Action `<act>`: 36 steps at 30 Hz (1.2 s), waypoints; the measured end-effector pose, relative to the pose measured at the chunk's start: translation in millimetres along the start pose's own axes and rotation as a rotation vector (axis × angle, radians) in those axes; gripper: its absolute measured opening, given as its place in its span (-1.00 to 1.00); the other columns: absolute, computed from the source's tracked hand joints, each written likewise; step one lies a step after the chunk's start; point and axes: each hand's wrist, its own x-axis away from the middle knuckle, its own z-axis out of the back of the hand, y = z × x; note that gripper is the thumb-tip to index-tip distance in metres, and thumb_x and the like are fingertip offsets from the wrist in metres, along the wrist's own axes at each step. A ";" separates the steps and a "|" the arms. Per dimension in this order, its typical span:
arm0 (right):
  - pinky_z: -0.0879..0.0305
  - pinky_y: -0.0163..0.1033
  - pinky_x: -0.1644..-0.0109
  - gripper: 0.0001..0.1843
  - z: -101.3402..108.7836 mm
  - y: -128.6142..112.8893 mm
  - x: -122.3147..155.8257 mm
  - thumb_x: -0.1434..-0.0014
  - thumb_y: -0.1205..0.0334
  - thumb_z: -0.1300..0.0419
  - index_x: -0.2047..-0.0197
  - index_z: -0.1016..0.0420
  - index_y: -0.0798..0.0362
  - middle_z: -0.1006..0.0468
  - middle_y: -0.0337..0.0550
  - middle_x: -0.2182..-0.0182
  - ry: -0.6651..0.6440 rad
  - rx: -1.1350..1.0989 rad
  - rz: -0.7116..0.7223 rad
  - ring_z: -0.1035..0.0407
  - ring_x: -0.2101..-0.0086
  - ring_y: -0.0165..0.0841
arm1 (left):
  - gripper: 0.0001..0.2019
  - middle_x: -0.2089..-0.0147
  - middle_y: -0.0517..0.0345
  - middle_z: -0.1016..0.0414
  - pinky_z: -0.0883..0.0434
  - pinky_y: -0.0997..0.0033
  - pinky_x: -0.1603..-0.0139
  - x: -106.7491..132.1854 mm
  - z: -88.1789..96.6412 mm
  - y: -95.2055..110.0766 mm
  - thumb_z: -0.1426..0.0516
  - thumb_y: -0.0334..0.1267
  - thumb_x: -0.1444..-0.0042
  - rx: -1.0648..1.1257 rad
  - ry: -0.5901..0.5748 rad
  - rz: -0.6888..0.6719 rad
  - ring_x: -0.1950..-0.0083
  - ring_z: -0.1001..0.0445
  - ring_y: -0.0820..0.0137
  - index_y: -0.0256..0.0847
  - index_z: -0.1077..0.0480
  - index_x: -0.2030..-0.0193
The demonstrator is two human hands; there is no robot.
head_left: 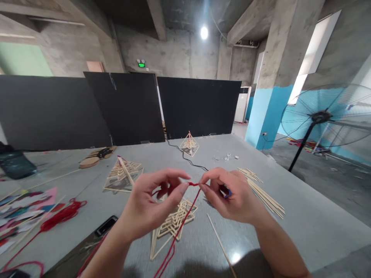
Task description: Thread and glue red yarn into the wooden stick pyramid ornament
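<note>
Worktop (290, 231) right edge runs diagonally at frame right, w/ bare room there. Both hands raised mid-frame: left hand (150, 204) & right hand (228, 197) pinch red string (193, 184) betw. fingertips.

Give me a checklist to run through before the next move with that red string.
1. Red string pinched between both hands: ok, left hand and right hand meet on it at the fingers.
2. String hanging free below: ok, it drops in front of the flat stick frame toward the bottom edge.
3. Knot or loop at the pinch: cannot tell, too small.
4. Blue thing in the right hand: cannot tell what it is, mostly hidden.
5. Spare sticks within reach: ok, a bundle lies on the table beside the right hand.
6. Loose stick near the right wrist: ok, apart from the string.
</note>
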 end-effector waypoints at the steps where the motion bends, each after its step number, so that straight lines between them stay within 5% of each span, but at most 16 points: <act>1: -0.14 -0.42 0.46 -0.92 -0.2 0.3 0.1 -0.44 0.27 -0.30 0.02 -0.51 0.00 -0.38 -0.51 0.59 0.000 0.002 0.003 -0.20 0.61 -0.61 | -0.83 0.31 0.26 -0.62 -0.46 0.57 0.41 -1.3 1.0 2.4 -0.26 -0.33 -0.34 -0.037 0.011 -0.043 0.39 -0.50 0.51 -0.05 -0.63 0.00; 3: -0.13 -0.42 0.46 -0.92 -0.5 0.6 0.2 -0.43 0.28 -0.30 0.03 -0.51 0.00 -0.38 -0.51 0.59 0.004 0.008 0.005 -0.21 0.61 -0.61 | -0.78 0.08 0.16 -0.69 -0.58 0.49 0.17 -2.7 2.9 7.0 -0.29 -0.36 -0.32 -0.120 0.041 -0.133 0.17 -0.63 0.44 -0.07 -0.62 -0.07; 5: -0.13 -0.41 0.46 -0.93 -0.8 0.6 0.2 -0.43 0.28 -0.30 0.03 -0.52 0.00 -0.36 -0.51 0.59 0.012 0.010 0.007 -0.21 0.61 -0.61 | -0.80 0.07 0.17 -0.70 -0.59 0.49 0.07 -2.1 4.1 10.7 -0.32 -0.40 -0.30 -0.173 0.030 -0.203 0.12 -0.65 0.45 -0.09 -0.64 -0.02; 18: -0.13 -0.39 0.47 -0.91 -1.9 0.9 0.4 -0.44 0.26 -0.29 0.01 -0.51 -0.01 -0.36 -0.50 0.57 -0.035 -0.038 -0.072 -0.25 0.60 -0.59 | -0.88 0.19 0.24 -0.72 -0.58 0.58 0.17 4.0 -5.2 17.0 -0.34 -0.44 -0.29 -0.177 0.031 -0.223 0.25 -0.66 0.52 -0.13 -0.64 0.10; 26: -0.12 -0.38 0.50 -0.91 -0.7 -0.9 0.6 -0.43 0.24 -0.30 0.02 -0.53 0.00 -0.36 -0.49 0.59 -0.035 -0.105 -0.123 -0.21 0.61 -0.58 | -0.88 0.31 0.28 -0.68 -0.55 0.52 0.29 0.9 -5.3 18.6 -0.25 -0.39 -0.34 0.034 -0.088 -0.003 0.35 -0.61 0.49 -0.11 -0.62 0.18; 30: -0.15 -0.40 0.50 -0.92 0.0 -4.0 0.7 -0.43 0.25 -0.30 0.02 -0.53 -0.01 -0.33 -0.49 0.59 0.065 -0.118 -0.101 -0.18 0.61 -0.58 | -0.89 0.35 0.24 -0.67 -0.53 0.46 0.33 -0.7 -2.7 16.9 -0.26 -0.35 -0.34 0.080 -0.078 0.072 0.36 -0.60 0.43 -0.12 -0.62 0.23; 36: -0.09 -0.38 0.54 -0.91 -3.0 -9.5 1.5 -0.40 0.21 -0.35 0.06 -0.58 0.01 -0.23 -0.51 0.60 0.076 -0.099 -0.076 -0.13 0.63 -0.59 | -0.88 0.31 0.19 -0.69 -0.55 0.44 0.35 -1.8 -6.6 17.3 -0.26 -0.39 -0.32 0.043 -0.024 -0.031 0.36 -0.61 0.42 -0.13 -0.63 0.21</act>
